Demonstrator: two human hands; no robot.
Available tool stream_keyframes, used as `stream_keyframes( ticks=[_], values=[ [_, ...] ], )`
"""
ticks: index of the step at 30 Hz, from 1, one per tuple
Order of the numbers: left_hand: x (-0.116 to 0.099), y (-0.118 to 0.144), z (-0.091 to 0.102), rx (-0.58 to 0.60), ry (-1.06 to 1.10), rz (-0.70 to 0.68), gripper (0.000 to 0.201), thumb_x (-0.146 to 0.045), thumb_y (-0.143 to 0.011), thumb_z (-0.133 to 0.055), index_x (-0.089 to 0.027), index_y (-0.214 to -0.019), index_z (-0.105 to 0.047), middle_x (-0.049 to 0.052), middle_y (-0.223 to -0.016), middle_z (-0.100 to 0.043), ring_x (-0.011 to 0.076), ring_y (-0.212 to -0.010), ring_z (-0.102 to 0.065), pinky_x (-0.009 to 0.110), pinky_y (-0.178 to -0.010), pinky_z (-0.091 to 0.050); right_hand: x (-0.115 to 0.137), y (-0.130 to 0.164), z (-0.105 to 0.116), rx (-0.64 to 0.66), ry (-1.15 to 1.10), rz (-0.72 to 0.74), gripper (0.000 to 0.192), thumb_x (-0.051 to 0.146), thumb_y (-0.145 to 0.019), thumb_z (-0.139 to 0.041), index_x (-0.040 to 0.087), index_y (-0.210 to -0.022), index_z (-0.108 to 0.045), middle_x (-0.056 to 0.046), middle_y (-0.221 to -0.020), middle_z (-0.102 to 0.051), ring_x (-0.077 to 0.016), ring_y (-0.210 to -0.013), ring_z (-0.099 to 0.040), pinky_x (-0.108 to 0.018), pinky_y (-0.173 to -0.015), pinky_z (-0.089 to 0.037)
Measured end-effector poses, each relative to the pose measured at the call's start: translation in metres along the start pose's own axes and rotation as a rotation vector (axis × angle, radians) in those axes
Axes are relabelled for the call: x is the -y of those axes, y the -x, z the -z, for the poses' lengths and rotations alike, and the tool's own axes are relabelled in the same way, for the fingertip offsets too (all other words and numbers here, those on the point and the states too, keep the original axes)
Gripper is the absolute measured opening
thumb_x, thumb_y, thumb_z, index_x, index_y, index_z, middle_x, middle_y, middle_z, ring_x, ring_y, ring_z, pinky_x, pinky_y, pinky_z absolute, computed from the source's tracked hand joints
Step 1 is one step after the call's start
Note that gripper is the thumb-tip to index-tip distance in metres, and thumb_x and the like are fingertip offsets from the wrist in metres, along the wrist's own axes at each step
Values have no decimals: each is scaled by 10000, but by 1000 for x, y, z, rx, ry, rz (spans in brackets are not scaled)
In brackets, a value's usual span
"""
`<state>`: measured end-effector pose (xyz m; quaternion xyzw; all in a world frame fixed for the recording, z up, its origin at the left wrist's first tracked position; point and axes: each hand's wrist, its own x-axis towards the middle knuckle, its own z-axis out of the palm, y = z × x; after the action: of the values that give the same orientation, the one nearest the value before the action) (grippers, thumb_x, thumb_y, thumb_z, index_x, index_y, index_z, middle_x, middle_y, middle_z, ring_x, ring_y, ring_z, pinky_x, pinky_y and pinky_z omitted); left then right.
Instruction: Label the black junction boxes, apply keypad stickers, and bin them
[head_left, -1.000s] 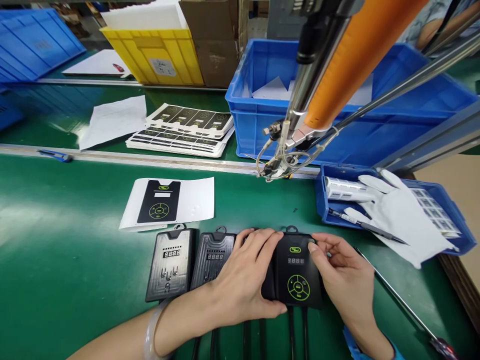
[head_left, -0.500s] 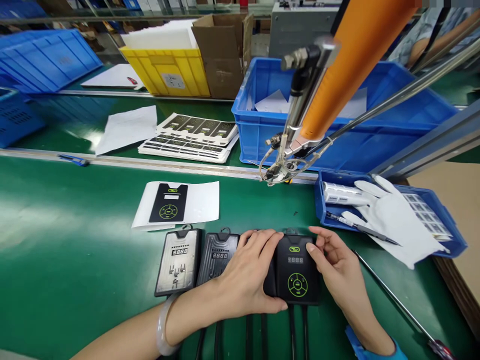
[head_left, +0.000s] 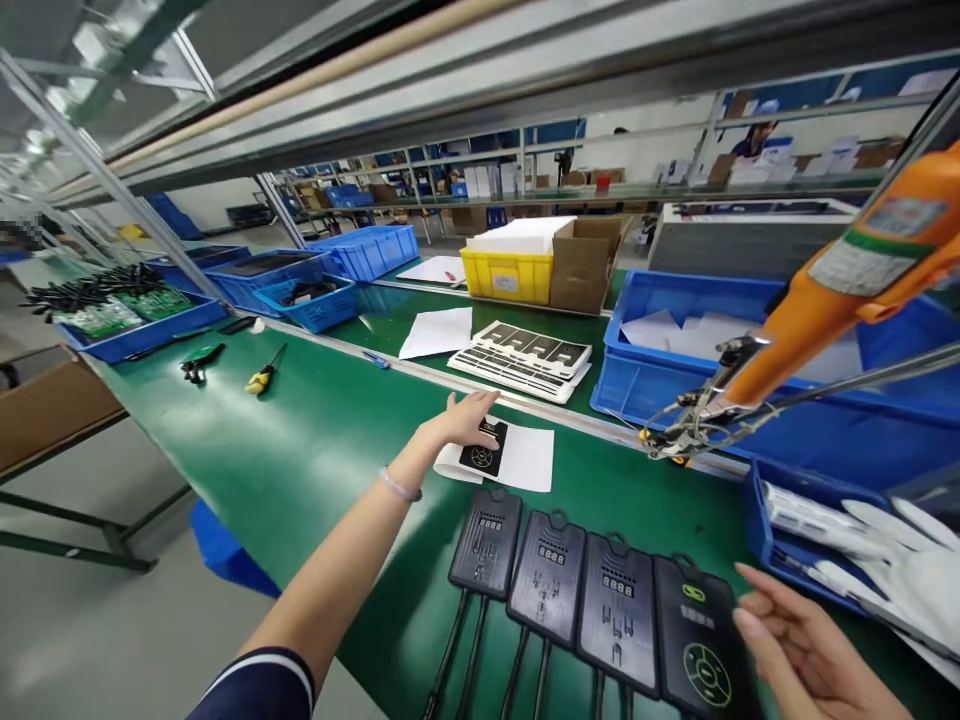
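My left hand point(head_left: 466, 422) reaches out over a white backing sheet point(head_left: 529, 460) that carries a black label with green symbols point(head_left: 484, 452). Its fingers are stretched out; whether they touch the sheet I cannot tell. My right hand point(head_left: 806, 640) is half-open beside the right edge of a black control box point(head_left: 694, 630), thumb and forefinger apart, near its top corner. That box has a label with a green button ring on its face. Left of it lie three bare-faced boxes, the nearest one point(head_left: 619, 610) showing a digit display, with black cables running toward me.
Behind the sheet lies a stack of printed label sheets point(head_left: 517, 362). An orange arm point(head_left: 832, 270) with a metal tip hangs at right, before a large blue bin point(head_left: 675, 300). A small blue tray point(head_left: 761, 520) holds gloves. A yellow-handled screwdriver point(head_left: 262, 378) and pliers point(head_left: 201, 362) lie left.
My left hand has left the boxes and moved forward and left to the label sheet. My right hand remains by the labelled box. The view has swung up and left.
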<state>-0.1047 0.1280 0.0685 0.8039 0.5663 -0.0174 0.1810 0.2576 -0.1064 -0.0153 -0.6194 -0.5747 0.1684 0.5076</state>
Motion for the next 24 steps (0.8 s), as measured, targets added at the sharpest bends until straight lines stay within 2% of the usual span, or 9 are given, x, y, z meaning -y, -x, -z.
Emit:
stream_keyframes(
  ticks=[2, 4, 6, 9, 11, 14, 17, 20, 24],
  values=[
    [14, -2, 11, 7, 68, 22, 773, -271, -684, -821, -77, -1364, -511, 213, -1232, -610, 362, -1235, -516, 644, -1076, -227, 28, -8, -5, 70, 86, 233, 240, 359, -910, -600, 250, -1119, -648, -22, -844, -640, -101, -662, -652, -102, -588, -505],
    [12, 4, 19, -57, 160, -13, 458, -228, -703, -773, -91, -1124, -658, 155, -1076, -677, 309, -1087, -602, 506, -1032, -362, 60, -17, -11, 99, 136, 424, 144, 303, -944, -564, 244, -1051, -638, -3, -833, -631, -67, -618, -630, -84, -574, -486],
    [-3, 20, 26, -214, 284, -89, 260, -218, -769, -680, -112, -1007, -685, 114, -1082, -679, 260, -1053, -607, 375, -968, -414, 90, -25, -18, 124, 128, 520, 98, 264, -958, -550, 230, -1015, -624, -5, -860, -624, -63, -662, -632, -95, -604, -491],
    [-39, 55, 35, -484, 519, -209, 237, -250, -854, -546, -123, -1021, -656, 66, -1061, -667, 199, -998, -602, 277, -870, -436, 130, -40, -33, 137, 56, 589, 75, 194, -944, -572, 222, -996, -618, -24, -909, -613, -85, -796, -629, -146, -677, -498],
    [-63, 79, 37, -550, 675, -297, 223, -272, -861, -533, -121, -991, -634, 47, -976, -657, 167, -898, -601, 249, -797, -448, 154, -52, -46, 58, 26, 668, 124, 131, -929, -577, 209, -1013, -626, -38, -936, -603, -94, -859, -612, -180, -742, -493],
    [-92, 107, 34, -497, 843, -439, 191, -275, -857, -558, -111, -934, -619, 38, -892, -637, 134, -810, -578, 226, -742, -451, 181, -69, -63, -107, 67, 815, 197, 55, -898, -592, 158, -1060, -639, -62, -953, -597, -101, -871, -603, -210, -792, -487],
    [-107, 123, 30, -377, 1025, -535, 229, -320, -892, -584, -94, -921, -601, 46, -867, -611, 111, -780, -537, 218, -730, -437, 194, -79, -73, -172, 118, 920, 250, 31, -873, -617, 111, -1109, -637, -90, -973, -593, -116, -858, -596, -232, -762, -502],
    [-110, 130, 28, -262, 1178, -527, 306, -383, -911, -613, -77, -887, -610, 37, -809, -554, 88, -742, -458, 205, -705, -385, 195, -81, -75, -191, 130, 983, 344, 15, -866, -622, 94, -1200, -607, -100, -970, -579, -121, -838, -580, -246, -720, -499],
    [-105, 129, 31, -164, 1158, -456, 373, -429, -862, -662, -57, -842, -665, 46, -761, -542, 95, -726, -422, 215, -681, -339, 188, -77, -73, -185, 127, 1022, 385, -7, -848, -635, 98, -1217, -597, -93, -952, -573, -121, -842, -556, -246, -715, -482]
  ],
)
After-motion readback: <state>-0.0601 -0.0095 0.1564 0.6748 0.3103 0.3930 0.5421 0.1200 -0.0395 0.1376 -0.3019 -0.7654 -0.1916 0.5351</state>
